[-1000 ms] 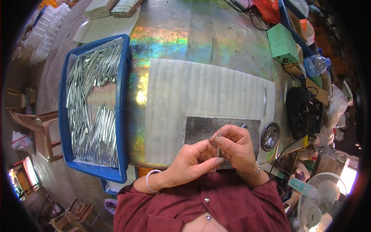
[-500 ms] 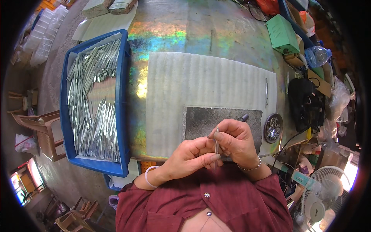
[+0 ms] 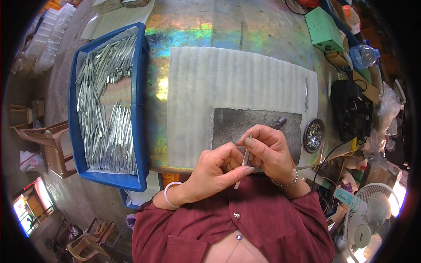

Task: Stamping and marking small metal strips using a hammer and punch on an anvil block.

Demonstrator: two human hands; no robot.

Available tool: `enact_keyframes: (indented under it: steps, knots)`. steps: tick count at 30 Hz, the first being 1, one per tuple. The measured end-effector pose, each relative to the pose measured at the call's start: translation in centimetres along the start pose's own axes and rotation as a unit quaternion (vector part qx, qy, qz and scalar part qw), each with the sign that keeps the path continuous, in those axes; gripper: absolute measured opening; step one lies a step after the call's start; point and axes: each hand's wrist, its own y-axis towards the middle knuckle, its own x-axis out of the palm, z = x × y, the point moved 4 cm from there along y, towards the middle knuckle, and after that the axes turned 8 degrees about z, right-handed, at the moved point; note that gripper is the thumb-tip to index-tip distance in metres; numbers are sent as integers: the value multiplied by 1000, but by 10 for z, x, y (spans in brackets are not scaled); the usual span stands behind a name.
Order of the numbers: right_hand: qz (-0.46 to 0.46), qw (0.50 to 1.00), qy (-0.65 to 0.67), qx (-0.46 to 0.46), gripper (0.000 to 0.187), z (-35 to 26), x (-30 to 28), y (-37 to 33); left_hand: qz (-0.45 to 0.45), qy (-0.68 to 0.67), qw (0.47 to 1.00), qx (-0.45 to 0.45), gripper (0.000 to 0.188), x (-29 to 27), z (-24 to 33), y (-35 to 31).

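Note:
Between my two hands is a slim silver metal strip [image 3: 245, 158], shaped like a pair of tweezers, held at a slant with its narrow end up. My left hand [image 3: 219, 167] pinches its lower part between thumb and fingers. Higher up, the thumb and forefinger of my right hand [image 3: 267, 151] grip it near the narrow tip. The curled fingers hide part of the strip. Just beyond my hands lies a dark grey slab [image 3: 239, 125], with a short black cylinder [image 3: 280, 122] resting on it.
A blue tray [image 3: 139, 87] at left holds many similar silver strips [image 3: 118, 140]. White foam sheet [image 3: 188, 101] covers part of the table. On the right are a round dish [image 3: 324, 136] of shiny bits, one slim metal piece [image 3: 306, 94], a green box [image 3: 322, 28] and a fan [image 3: 370, 215].
The strip has tilted, its lower end swinging to the left. My left hand has shifted slightly with it. The whole view has moved a little, so the table sits higher.

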Motion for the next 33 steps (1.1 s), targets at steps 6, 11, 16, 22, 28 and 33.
enact_keyframes:
  steps: [6, 11, 16, 22, 28, 33]
  knots:
    - [20, 1000, 14, -7, 14, 5, 0, -1, 2, 9, 1000, 0, 18, 1, 1, -1]
    - [31, 999, 30, -10, 15, 8, -1, 0, -12, -91, 993, -71, 13, 1, 4, -5]
    - [61, 994, 90, -20, 18, 10, -9, -2, 44, -213, 975, -51, 20, -9, 10, -13]
    - [31, 997, 13, -76, 25, -5, -13, -13, 173, -264, 938, 146, 14, -55, 15, -19]
    - [177, 954, -179, -164, 19, -20, -67, -40, 295, 233, 908, 187, 13, -86, 64, -24]
    - [203, 844, -451, -207, 25, -18, -73, -47, 334, 469, 785, 230, 19, -98, 25, 22]
